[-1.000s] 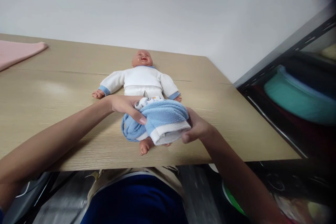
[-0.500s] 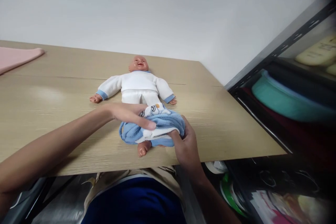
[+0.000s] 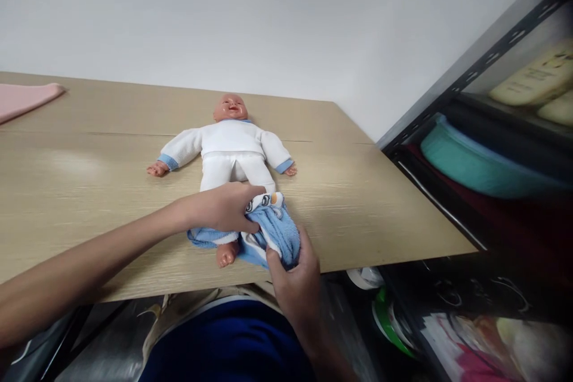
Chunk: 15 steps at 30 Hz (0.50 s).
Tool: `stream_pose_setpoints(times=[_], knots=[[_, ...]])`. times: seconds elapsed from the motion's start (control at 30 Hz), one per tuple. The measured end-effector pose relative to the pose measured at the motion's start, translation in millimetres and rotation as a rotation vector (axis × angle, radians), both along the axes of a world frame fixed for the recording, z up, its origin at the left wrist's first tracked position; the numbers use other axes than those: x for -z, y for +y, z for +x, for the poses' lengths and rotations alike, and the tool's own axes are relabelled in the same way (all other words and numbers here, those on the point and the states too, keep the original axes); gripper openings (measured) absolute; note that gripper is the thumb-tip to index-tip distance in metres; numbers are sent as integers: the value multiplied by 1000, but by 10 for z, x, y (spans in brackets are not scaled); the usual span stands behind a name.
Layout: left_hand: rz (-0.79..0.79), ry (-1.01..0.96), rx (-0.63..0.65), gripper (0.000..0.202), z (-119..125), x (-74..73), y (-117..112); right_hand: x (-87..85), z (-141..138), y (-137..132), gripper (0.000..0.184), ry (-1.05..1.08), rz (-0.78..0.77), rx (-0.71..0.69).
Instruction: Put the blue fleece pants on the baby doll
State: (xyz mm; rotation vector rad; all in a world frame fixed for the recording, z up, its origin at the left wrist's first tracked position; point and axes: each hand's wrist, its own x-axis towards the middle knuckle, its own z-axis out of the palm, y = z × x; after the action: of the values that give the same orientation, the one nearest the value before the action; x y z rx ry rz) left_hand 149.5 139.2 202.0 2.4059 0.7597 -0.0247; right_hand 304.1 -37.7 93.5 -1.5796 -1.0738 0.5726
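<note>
Toward eight o'clock in view, the left hand (image 3: 228, 206) pinches the bunched blue-and-white terry garment (image 3: 282, 228), at six by the white-clad plastic doll's (image 3: 231, 138) lower legs. One bare foot (image 3: 227, 254) emerges, seemingly done; the other is hidden, seemingly unfinished. Near half-past-five, the right hand (image 3: 298, 286) pinches an edge.

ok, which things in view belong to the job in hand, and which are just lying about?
In the job:
blue-and-white terry garment, in the grip of left hand and right hand
baby doll, lying face up
table beneath

Lying about:
pink cloth, far left
teal basin, far right
</note>
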Motion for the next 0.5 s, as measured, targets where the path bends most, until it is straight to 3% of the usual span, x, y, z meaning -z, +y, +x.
stream_pose_setpoints(times=[0.13, 0.23, 0.33, 0.5], knots=[[88, 52, 37, 28, 17, 1, -49, -91, 85, 42, 17, -349, 152, 142], [60, 117, 11, 26, 45, -12, -59, -139, 108, 105, 16, -474, 256, 172], [13, 131, -11, 31, 62, 32, -43, -105, 94, 147, 23, -391, 217, 148], [-41, -18, -53, 35, 42, 132, 12, -38, 92, 132, 34, -99, 109, 88]])
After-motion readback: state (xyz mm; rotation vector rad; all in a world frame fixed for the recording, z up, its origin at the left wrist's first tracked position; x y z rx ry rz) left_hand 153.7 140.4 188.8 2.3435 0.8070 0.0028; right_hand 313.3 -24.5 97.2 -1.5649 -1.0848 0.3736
